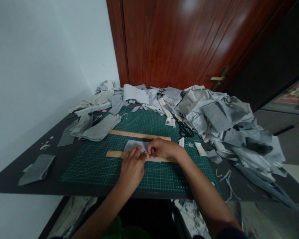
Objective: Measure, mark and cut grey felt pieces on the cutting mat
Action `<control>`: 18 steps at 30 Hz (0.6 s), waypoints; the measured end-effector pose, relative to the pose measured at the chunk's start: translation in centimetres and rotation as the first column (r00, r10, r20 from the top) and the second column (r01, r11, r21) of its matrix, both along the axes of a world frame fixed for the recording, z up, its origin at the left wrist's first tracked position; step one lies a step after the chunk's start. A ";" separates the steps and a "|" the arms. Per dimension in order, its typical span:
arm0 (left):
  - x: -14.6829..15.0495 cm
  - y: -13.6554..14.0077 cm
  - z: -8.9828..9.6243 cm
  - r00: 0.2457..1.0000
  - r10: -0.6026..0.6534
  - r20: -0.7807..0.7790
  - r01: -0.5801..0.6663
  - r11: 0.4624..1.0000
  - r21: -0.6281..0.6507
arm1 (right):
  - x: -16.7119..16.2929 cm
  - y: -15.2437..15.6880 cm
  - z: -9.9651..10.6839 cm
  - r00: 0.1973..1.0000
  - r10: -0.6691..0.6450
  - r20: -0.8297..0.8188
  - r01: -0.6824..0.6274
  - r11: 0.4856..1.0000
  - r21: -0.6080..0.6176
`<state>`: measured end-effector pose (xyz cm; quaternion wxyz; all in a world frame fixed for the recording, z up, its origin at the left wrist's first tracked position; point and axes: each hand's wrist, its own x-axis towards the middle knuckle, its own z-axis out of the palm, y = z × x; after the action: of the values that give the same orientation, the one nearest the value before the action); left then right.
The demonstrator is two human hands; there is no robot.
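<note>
On the green cutting mat [94, 169] lies a small piece of grey fabric [132, 144], with a wooden ruler [114, 154] across it. My left hand [132, 167] rests on the ruler and the fabric, its fingers stretched out and pressing down. Just to its right, my right hand [159, 148] is closed in a pinch at the ruler's edge. Whatever sits between those fingertips is too small and hidden to make out. A second wooden ruler [139, 135] lies farther back on the mat, partly behind my right hand.
Black-handled scissors [185, 129] lie at the mat's right rear. A big heap of grey and cream fabric scraps [214, 116] covers the right side, and more fabric pieces [102, 127] lie back left. Folded grey cloth [38, 169] rests near the table's left edge.
</note>
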<state>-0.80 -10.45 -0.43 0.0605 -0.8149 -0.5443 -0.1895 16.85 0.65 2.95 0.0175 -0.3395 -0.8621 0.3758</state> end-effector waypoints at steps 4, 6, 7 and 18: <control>0.2 -0.2 0.1 0.999 0.032 0.035 -0.031 0.998 -0.048 | 0.0 -0.1 -0.3 1.000 0.001 0.002 -0.001 1.000 -0.002; 0.3 -0.4 0.0 0.997 0.044 0.059 -0.040 0.997 -0.064 | 0.1 -0.1 -0.7 1.000 0.001 0.000 -0.001 1.000 -0.012; 0.4 -0.5 -0.1 0.997 0.039 0.072 -0.034 0.997 -0.069 | 0.1 -0.1 -0.9 1.000 0.000 -0.001 0.000 1.000 -0.015; -0.6 -1.8 -0.5 0.978 -0.058 0.198 0.088 0.985 -0.149 | 0.5 -0.2 -2.2 1.000 -0.012 -0.024 0.012 1.000 -0.005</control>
<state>-1.43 -12.29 -0.92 -0.0640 -0.8143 -0.5305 -0.2265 17.31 0.47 0.77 0.0290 -0.3402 -0.8588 0.3820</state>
